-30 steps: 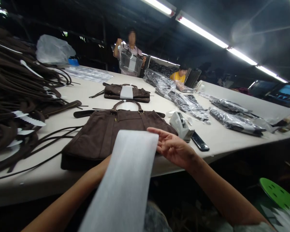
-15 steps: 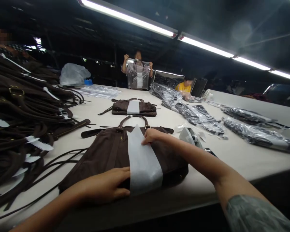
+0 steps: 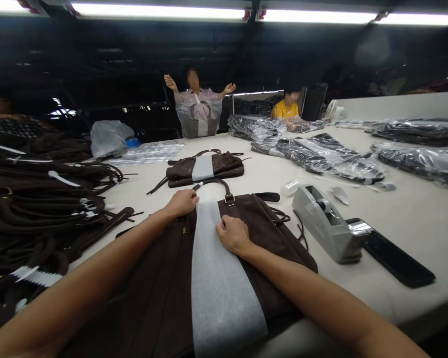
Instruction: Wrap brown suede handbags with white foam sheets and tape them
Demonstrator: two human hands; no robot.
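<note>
A dark brown handbag (image 3: 149,298) lies flat before me, its handle (image 3: 221,185) toward the far side. Down its middle runs a white paper strip (image 3: 224,298). My left hand (image 3: 182,203) is closed at the strip's upper left corner, beside the handle's base; its fingertips are partly hidden. Lower down, my right hand (image 3: 233,233) has its fingers curled at the strip's right edge and rests on the bag.
Right of the bag stand a grey tape dispenser (image 3: 326,223) and a black phone (image 3: 399,258). Another strip-wrapped handbag (image 3: 224,166) lies beyond. Brown bags (image 3: 33,209) are piled left, plastic-wrapped bags (image 3: 321,154) far right. A co-worker (image 3: 199,109) stands opposite with a bagged handbag.
My left hand has gone from the bag's near edge up to the strip's top. My right hand has slid lower along the strip. The view has shifted; the co-worker's hands have spread apart.
</note>
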